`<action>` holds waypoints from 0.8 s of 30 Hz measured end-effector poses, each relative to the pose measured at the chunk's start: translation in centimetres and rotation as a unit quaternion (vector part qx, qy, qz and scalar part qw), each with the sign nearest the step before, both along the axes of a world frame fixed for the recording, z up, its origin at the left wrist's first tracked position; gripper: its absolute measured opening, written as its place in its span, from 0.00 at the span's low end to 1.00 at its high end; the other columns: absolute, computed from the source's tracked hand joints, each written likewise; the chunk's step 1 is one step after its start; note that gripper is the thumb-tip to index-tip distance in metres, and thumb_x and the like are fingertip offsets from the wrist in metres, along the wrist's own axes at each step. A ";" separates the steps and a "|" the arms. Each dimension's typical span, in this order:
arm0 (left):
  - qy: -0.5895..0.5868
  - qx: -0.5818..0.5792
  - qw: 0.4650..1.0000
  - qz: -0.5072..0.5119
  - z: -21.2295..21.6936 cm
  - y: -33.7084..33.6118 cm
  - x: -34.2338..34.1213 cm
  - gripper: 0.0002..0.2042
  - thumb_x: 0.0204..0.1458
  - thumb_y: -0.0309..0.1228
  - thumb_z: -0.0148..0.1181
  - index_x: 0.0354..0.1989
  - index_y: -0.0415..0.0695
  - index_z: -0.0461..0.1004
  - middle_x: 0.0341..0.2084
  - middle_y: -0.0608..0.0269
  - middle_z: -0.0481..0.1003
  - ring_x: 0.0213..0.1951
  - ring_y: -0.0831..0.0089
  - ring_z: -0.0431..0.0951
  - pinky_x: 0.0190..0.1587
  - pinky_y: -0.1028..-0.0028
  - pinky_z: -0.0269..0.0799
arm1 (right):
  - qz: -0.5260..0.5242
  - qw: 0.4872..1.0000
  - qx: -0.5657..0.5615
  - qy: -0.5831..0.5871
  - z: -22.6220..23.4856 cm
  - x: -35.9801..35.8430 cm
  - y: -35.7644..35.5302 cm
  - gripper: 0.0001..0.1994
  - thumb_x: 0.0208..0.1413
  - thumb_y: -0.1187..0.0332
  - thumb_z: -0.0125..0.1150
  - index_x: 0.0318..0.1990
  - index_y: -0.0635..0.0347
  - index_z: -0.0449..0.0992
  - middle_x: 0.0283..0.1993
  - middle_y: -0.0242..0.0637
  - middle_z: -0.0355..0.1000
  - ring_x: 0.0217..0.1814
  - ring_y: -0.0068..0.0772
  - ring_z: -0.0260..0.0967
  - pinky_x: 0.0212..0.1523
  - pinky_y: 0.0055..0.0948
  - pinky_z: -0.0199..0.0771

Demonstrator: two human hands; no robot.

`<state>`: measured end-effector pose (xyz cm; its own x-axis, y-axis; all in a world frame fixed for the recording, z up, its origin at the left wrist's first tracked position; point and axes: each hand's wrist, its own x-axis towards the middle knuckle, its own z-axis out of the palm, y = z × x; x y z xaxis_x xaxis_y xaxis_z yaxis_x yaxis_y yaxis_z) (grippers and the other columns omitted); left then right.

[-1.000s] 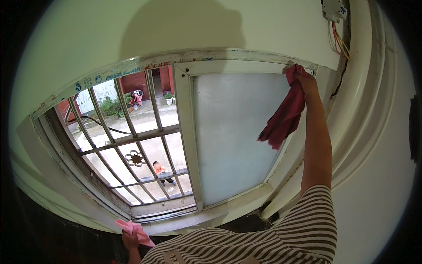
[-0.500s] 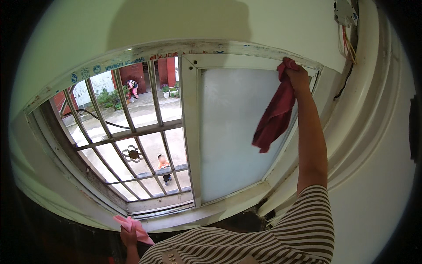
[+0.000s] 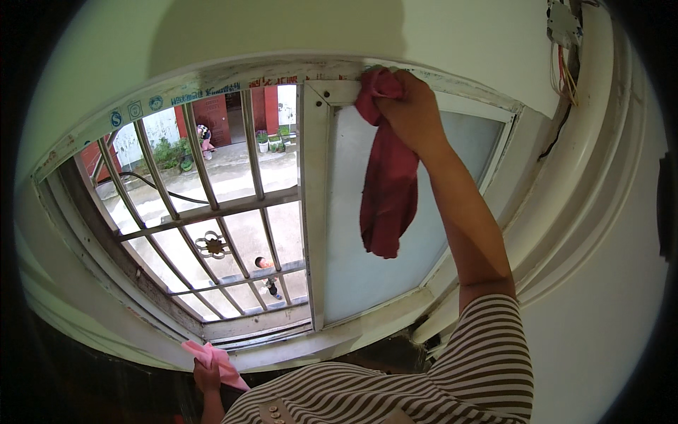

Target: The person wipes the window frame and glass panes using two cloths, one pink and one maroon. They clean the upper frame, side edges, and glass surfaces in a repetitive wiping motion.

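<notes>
My right hand [image 3: 413, 113] is raised high and grips a dark red cloth [image 3: 385, 184], pressing it against the top rail of the white sliding window frame [image 3: 314, 212]. The cloth hangs down over the frosted glass pane [image 3: 367, 275]. Low at the sill, my left hand [image 3: 206, 377] holds a pink cloth [image 3: 212, 357] against the lower window ledge. My striped sleeve and shirt fill the bottom of the view.
The left half of the window is open behind a white metal grille [image 3: 212, 205]. Beyond it lie a paved yard, potted plants and two people far below. Loose wires [image 3: 565, 63] hang from a box at the upper right wall.
My right hand has slid the red cloth leftward along the top rail, from the right corner toward the middle. The left hand stays at the sill.
</notes>
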<state>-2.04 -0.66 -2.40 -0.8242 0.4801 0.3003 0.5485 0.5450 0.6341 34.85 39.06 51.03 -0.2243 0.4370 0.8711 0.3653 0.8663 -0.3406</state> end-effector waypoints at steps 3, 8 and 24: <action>-0.005 -0.023 1.000 0.010 -0.4 0.0 -0.3 0.29 0.45 0.49 0.63 0.45 0.35 0.69 0.36 0.36 0.75 0.40 0.39 0.75 0.41 0.52 0.72 | -0.001 1.000 0.020 -0.003 0.0 -1.6 -1.2 0.14 0.43 0.72 0.61 0.40 0.66 0.74 0.35 0.49 0.75 0.38 0.46 0.73 0.42 0.33 0.72; -0.033 -0.053 0.998 0.021 -1.0 -0.5 -0.7 0.29 0.43 0.47 0.65 0.45 0.35 0.69 0.37 0.36 0.75 0.40 0.39 0.75 0.41 0.51 0.72 | -0.018 1.000 0.014 -0.012 -0.1 -2.1 -1.7 0.14 0.42 0.73 0.60 0.39 0.66 0.74 0.34 0.52 0.75 0.38 0.50 0.74 0.39 0.37 0.74; -0.039 0.011 0.998 0.038 -1.3 -2.6 0.3 0.28 0.43 0.48 0.64 0.44 0.35 0.71 0.35 0.36 0.76 0.39 0.38 0.75 0.40 0.51 0.72 | -0.195 0.979 -0.010 0.057 -0.4 11.9 8.1 0.17 0.40 0.64 0.62 0.38 0.64 0.77 0.38 0.55 0.75 0.44 0.57 0.73 0.46 0.44 0.73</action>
